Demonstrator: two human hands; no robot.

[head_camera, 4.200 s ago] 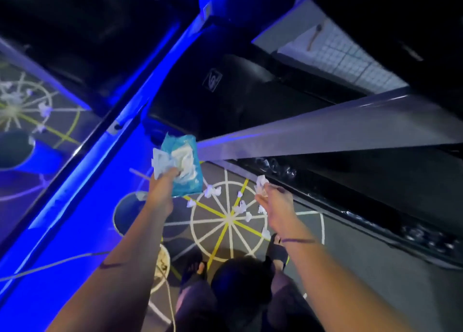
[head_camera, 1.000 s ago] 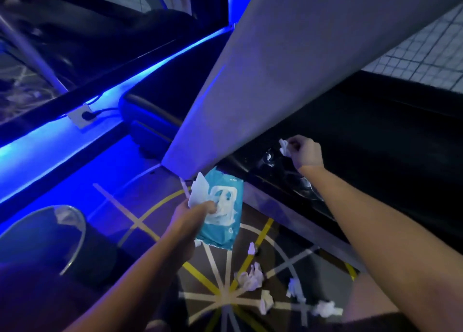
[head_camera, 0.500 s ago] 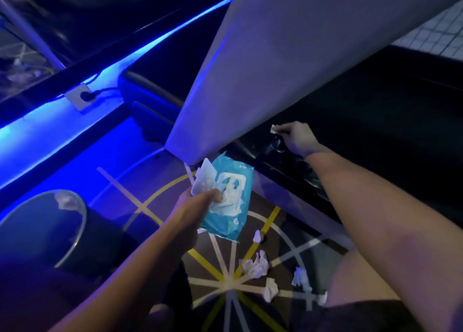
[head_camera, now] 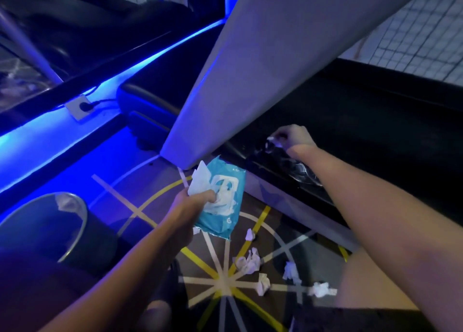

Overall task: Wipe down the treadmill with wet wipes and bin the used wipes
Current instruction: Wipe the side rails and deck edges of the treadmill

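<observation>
A person is wiping the treadmill's black side rail while holding the wipes pack.

The right grip [head_camera: 294,138] is curling its fingers round a small white wet wipe [head_camera: 273,141] and pressing it onto the glossy side rail [head_camera: 270,171] of the treadmill, just beside the foot of the grey upright [head_camera: 263,68]. The left grip [head_camera: 193,206] is pinching a blue wipes pack [head_camera: 225,206] together with a loose white wipe [head_camera: 200,181], holding both above the patterned floor [head_camera: 283,231]. Crumpled used wipes [head_camera: 248,260] are lying scattered on the floor between the arms. A round bin [head_camera: 84,221] is standing at lower left, well apart from the rail, with one white scrap [head_camera: 64,202] showing inside it.
</observation>
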